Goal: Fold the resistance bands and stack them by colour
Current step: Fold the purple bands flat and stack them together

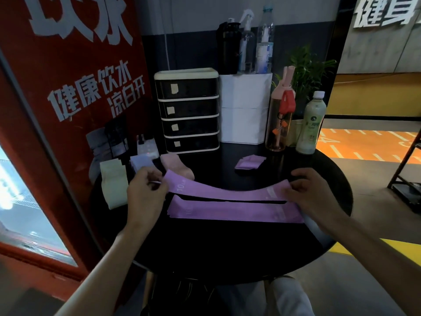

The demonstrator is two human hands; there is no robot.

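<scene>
The left hand [145,190] and right hand [312,190] each pinch one end of a purple band [218,190] printed "10". A second purple band [234,212] lies flat on the counter [227,247], between both wrists.

You're in a gym, pretty clearly: big white fitness lettering [385,12], orange floor [364,142] with painted lane marks, a red drinking-water banner [75,87], a shaker bottle [228,49], and resistance bands [227,210] on your table [227,247].
</scene>
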